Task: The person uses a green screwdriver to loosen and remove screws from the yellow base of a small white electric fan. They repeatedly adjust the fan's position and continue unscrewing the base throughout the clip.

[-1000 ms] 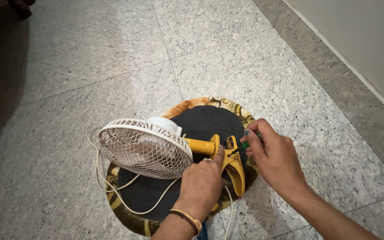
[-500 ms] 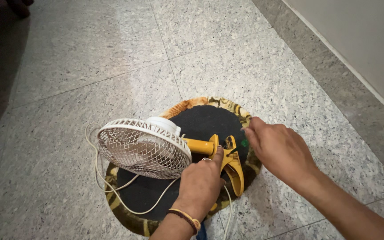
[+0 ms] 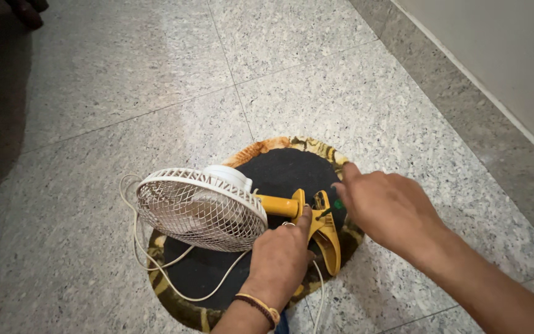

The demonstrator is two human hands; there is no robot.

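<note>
Left hand [image 3: 279,256] clamps fan's [image 3: 202,207] yellow clip [image 3: 322,226]; right hand [image 3: 390,207] pinches green screwdriver [image 3: 339,203] just right of it.

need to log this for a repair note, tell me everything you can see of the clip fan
The clip fan is small, with a round cream wire-mesh cage, a cream motor housing behind it, and a yellow plastic neck joined to a yellow spring clamp. It lies on its side on a round dark mat, cage to the left. Its cream cord loops over the mat and floor. The left hand presses on the clamp; the right hand works a green-handled tool at it.
</note>
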